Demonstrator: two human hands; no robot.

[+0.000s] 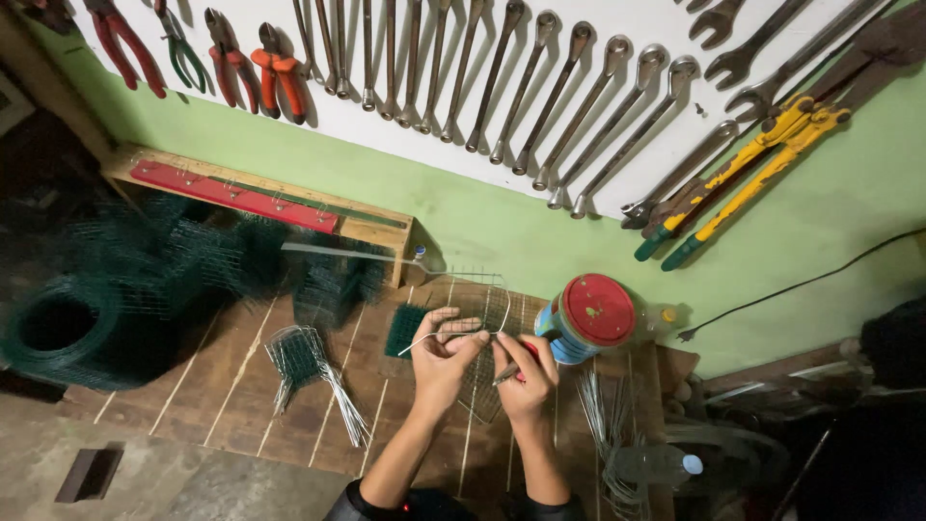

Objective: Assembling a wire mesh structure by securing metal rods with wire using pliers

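Note:
My left hand (442, 352) pinches a thin silver wire (424, 340) and the edge of a bare wire-mesh frame (477, 294) that lies on the wooden bench (241, 371). My right hand (526, 371) is closed on a small red-handled plier-like tool (511, 369) whose tip points at the mesh, just right of my left fingers. Both hands meet over the lower part of the mesh. A small green mesh piece (405, 328) lies just left of my left hand.
A roll of green wire mesh (72, 323) and mesh heaps fill the left. A bundle of cut mesh and wires (309, 371) lies centre-left. A red-lidded can (590, 316) stands right of my hands, loose wires (603, 415) below it. Wrenches (540, 87) and pliers (275, 72) hang on the wall.

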